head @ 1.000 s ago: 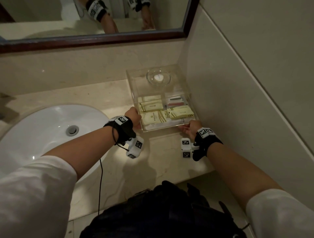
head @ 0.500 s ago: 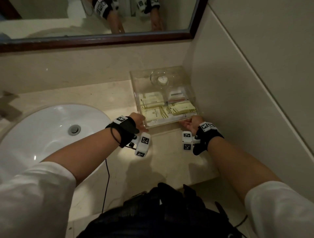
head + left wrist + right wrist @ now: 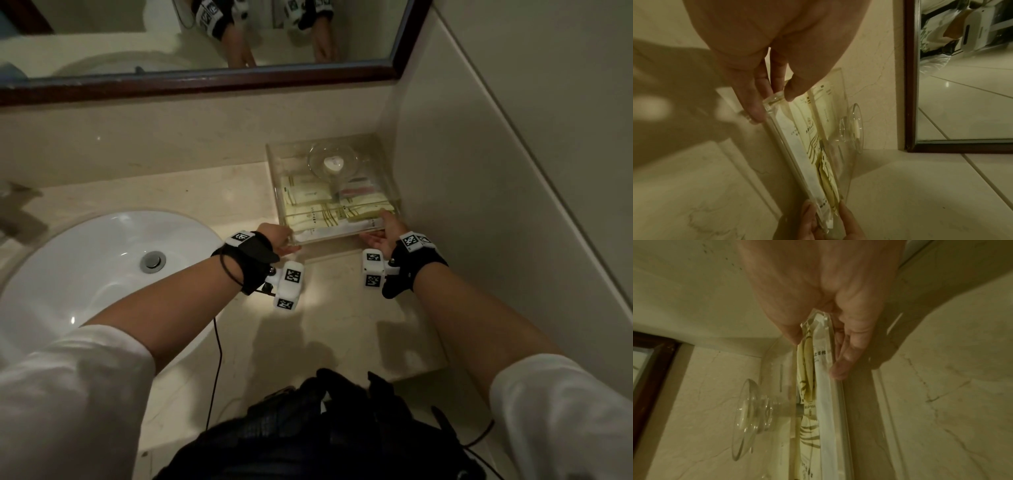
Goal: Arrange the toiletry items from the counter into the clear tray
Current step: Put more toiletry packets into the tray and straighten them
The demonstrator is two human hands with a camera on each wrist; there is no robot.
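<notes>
The clear tray (image 3: 273, 173) sits on the counter in the back right corner. It holds several cream and white toiletry packets (image 3: 308, 198) and a small glass dish (image 3: 334, 161) at its far end. My left hand (image 3: 279, 240) pinches the tray's near left corner. In the left wrist view the left hand (image 3: 772, 99) has its thumb inside the tray (image 3: 789, 155) and its fingers outside. My right hand (image 3: 385, 229) pinches the near right corner; the right wrist view shows the right hand (image 3: 818, 352) with thumb inside and fingers on the front wall (image 3: 838, 410).
A white sink (image 3: 102, 274) fills the counter's left side, with a faucet (image 3: 17, 212) at the far left. The tiled side wall (image 3: 479, 171) runs close along the tray's right. A framed mirror (image 3: 205, 34) hangs behind. A black cable (image 3: 217, 359) hangs from my left wrist.
The tray has slid a little farther back toward the corner, with both hands moving along on its near corners.
</notes>
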